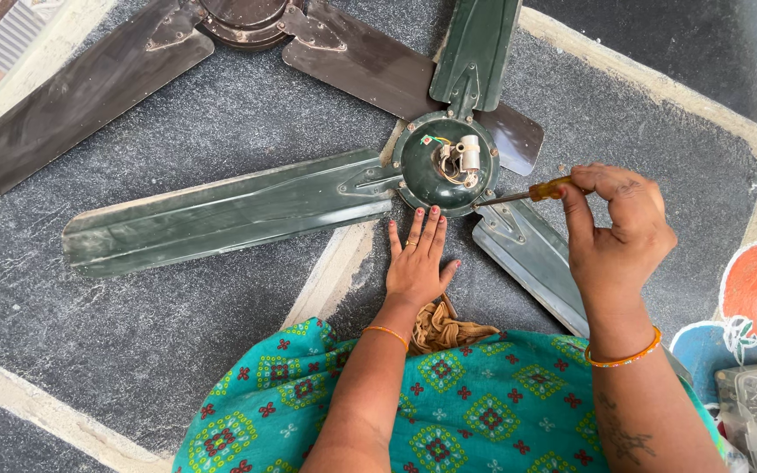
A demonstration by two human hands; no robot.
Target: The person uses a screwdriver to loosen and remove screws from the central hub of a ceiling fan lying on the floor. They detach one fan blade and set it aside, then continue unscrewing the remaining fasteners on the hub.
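Right hand (615,232) pinches screwdriver (523,194), tip at green fan hub (445,163) rim; left hand (418,263) flat, fingers together, bracing it. Wiring exposed, blades attached.

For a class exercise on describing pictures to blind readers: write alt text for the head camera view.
A person's right hand holds a screwdriver with its tip at the rim of a green ceiling fan's hub on a grey stone floor, while the left hand rests flat beside the hub. A brown fan lies behind.
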